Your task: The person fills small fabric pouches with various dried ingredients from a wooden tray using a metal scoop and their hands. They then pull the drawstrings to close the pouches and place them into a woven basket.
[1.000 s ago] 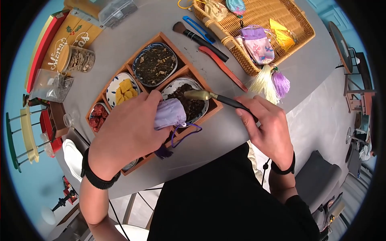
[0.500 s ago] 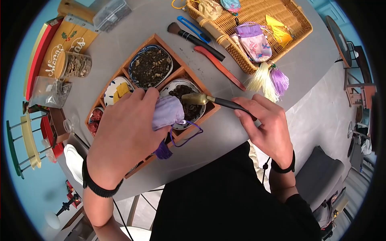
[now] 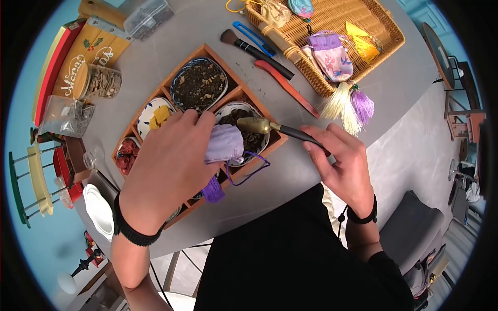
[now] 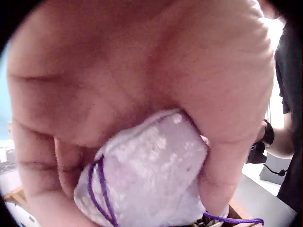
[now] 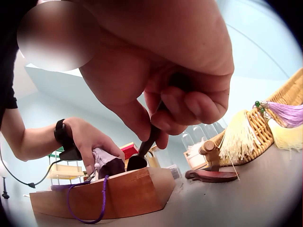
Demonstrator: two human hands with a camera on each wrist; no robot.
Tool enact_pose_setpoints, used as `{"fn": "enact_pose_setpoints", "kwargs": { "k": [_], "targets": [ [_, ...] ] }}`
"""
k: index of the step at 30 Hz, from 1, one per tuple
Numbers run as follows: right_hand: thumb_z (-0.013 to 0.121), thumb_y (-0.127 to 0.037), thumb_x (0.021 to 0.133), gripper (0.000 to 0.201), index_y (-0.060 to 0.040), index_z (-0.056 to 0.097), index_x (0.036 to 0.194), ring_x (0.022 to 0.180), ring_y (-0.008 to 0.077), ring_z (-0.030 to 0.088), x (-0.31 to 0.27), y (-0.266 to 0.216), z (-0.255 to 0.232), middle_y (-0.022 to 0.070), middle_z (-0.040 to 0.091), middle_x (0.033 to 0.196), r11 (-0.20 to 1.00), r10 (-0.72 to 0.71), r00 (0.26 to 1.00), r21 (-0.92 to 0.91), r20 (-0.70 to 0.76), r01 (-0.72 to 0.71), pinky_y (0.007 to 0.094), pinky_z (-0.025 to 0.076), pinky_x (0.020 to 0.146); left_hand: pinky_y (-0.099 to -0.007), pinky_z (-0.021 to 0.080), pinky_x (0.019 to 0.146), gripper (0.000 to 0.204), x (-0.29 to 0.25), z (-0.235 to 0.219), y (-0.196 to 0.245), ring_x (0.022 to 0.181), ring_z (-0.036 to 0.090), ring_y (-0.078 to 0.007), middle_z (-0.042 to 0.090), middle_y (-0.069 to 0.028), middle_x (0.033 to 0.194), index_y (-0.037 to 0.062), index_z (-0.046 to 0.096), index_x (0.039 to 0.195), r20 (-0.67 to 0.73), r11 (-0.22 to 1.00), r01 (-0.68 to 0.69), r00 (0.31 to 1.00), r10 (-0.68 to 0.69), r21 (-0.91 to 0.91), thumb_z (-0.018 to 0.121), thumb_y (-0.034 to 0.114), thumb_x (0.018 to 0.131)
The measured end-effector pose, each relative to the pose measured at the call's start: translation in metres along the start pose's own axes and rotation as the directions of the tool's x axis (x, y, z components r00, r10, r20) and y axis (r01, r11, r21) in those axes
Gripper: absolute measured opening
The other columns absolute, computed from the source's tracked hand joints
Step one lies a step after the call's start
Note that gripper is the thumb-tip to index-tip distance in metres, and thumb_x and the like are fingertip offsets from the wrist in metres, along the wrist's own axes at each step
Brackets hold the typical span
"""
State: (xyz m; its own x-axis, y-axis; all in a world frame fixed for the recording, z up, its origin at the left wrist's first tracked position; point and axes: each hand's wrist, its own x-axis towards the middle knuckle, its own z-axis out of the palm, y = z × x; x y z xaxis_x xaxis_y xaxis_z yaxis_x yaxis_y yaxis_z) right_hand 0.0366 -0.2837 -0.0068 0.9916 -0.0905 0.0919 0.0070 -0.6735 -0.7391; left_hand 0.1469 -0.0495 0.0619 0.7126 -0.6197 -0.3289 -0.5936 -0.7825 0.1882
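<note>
My left hand (image 3: 166, 160) grips a lavender drawstring pouch (image 3: 224, 143) between thumb and fingers, just above a wooden compartment box (image 3: 272, 142). A purple cord (image 3: 262, 171) loops from the pouch, and a purple tassel (image 3: 213, 191) hangs below it. In the left wrist view, the pouch (image 4: 147, 175) lies against the palm. In my right hand (image 3: 342, 163) is a small scoop (image 3: 255, 125) with a brass-coloured head and black handle. Its head is over a dish (image 3: 220, 111) of dark brown pieces, close beside the pouch. The right wrist view shows the pouch's dark mouth (image 5: 112, 168) near the scoop head (image 5: 137, 163).
Other box dishes hold dark crumbled herbs (image 3: 199, 85), yellow chunks (image 3: 160, 115) and red pieces (image 3: 127, 154). Beyond lie a brush (image 3: 254, 52), a blue cutter (image 3: 254, 37) and reddish tongs (image 3: 285, 88). A wicker basket (image 3: 290, 54) holds pouches and tassels; a jar (image 3: 101, 83) stands left.
My left hand and the pouch have shifted slightly right over the dish, and the tassel shows more. The scoop stays over the dark pieces with little movement.
</note>
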Motion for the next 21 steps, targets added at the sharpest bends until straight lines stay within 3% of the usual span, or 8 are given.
{"fn": "enact_pose_setpoints", "kwargs": {
  "k": [5, 8, 10, 17, 19, 20, 21],
  "targets": [
    [0.072, -0.007, 0.084, 0.022, -0.0050, 0.070, 0.106, 0.059, 0.0276, 0.052, -0.003, 0.003, 0.002, 0.0104, 0.050, 0.071, 1.000, -0.013, 1.000, 0.010, 0.004, 0.013, 0.0374, 0.043, 0.055, -0.0428, 0.051, 0.078, 0.040, 0.000, 0.001, -0.004, 0.098, 0.061, -0.0335, 0.061, -0.0143, 0.094, 0.0010, 0.056, 0.105, -0.010, 0.999, -0.043, 0.999, 0.042, -0.025, 0.076, 0.019, 0.075],
    [0.072, -0.007, 0.084, 0.022, -0.0048, 0.071, 0.106, 0.059, 0.0274, 0.052, -0.002, 0.003, 0.002, 0.0104, 0.050, 0.071, 1.000, -0.007, 1.000, 0.016, 0.000, 0.007, 0.0374, 0.043, 0.055, -0.0432, 0.051, 0.079, 0.039, 0.001, -0.002, -0.002, 0.097, 0.061, -0.0344, 0.061, -0.0150, 0.093, 0.0007, 0.057, 0.104, -0.009, 1.000, 0.008, 1.000, -0.008, -0.019, 0.076, 0.020, 0.076],
    [0.072, -0.007, 0.084, 0.022, -0.0047, 0.071, 0.106, 0.058, 0.0272, 0.052, -0.002, 0.004, 0.003, 0.0103, 0.050, 0.071, 1.000, 0.001, 1.000, 0.020, -0.002, -0.001, 0.0373, 0.043, 0.055, -0.0424, 0.048, 0.085, 0.045, 0.000, -0.007, 0.002, 0.100, 0.061, -0.0343, 0.064, -0.0132, 0.101, 0.0049, 0.059, 0.110, 0.066, 0.992, 0.118, 0.991, -0.114, -0.046, 0.077, 0.025, 0.074],
    [0.072, -0.005, 0.083, 0.023, -0.0050, 0.071, 0.106, 0.055, 0.0237, 0.051, -0.003, 0.004, -0.001, 0.0090, 0.051, 0.070, 0.999, -0.010, 1.000, 0.044, -0.020, 0.011, 0.0353, 0.042, 0.052, -0.0409, 0.048, 0.088, 0.051, -0.005, -0.006, -0.014, 0.104, 0.060, -0.0354, 0.063, -0.0142, 0.109, 0.0047, 0.059, 0.116, 0.082, 0.986, 0.138, 0.988, -0.131, -0.095, 0.079, 0.023, 0.073],
    [0.072, -0.004, 0.083, 0.023, -0.0050, 0.071, 0.106, 0.054, 0.0226, 0.051, -0.003, 0.006, -0.003, 0.0086, 0.051, 0.069, 0.998, 0.004, 0.999, 0.065, -0.033, -0.002, 0.0348, 0.042, 0.052, -0.0363, 0.047, 0.093, 0.057, -0.008, -0.005, -0.024, 0.107, 0.062, -0.0297, 0.063, -0.0122, 0.112, 0.0056, 0.056, 0.122, 0.103, 0.939, 0.092, 0.993, -0.061, -0.330, 0.079, 0.011, 0.071],
    [0.072, -0.004, 0.082, 0.024, -0.0049, 0.071, 0.106, 0.054, 0.0219, 0.051, -0.003, 0.007, -0.004, 0.0085, 0.052, 0.069, 0.998, -0.004, 0.999, 0.066, -0.035, 0.007, 0.0344, 0.041, 0.051, -0.0363, 0.047, 0.093, 0.057, -0.010, -0.003, -0.029, 0.107, 0.062, -0.0297, 0.063, -0.0122, 0.112, 0.0056, 0.056, 0.122, 0.106, 0.942, 0.089, 0.993, -0.058, -0.325, 0.079, 0.011, 0.071],
    [0.072, -0.003, 0.082, 0.024, -0.0048, 0.071, 0.106, 0.053, 0.0212, 0.050, -0.002, 0.007, -0.004, 0.0084, 0.052, 0.069, 0.998, -0.014, 0.999, 0.068, -0.042, 0.017, 0.0340, 0.041, 0.051, -0.0339, 0.046, 0.095, 0.059, -0.012, -0.001, -0.034, 0.108, 0.061, -0.0255, 0.062, -0.0106, 0.113, 0.0056, 0.055, 0.124, 0.152, 0.867, 0.124, 0.987, -0.057, -0.483, 0.077, 0.004, 0.069]
  ]
}}
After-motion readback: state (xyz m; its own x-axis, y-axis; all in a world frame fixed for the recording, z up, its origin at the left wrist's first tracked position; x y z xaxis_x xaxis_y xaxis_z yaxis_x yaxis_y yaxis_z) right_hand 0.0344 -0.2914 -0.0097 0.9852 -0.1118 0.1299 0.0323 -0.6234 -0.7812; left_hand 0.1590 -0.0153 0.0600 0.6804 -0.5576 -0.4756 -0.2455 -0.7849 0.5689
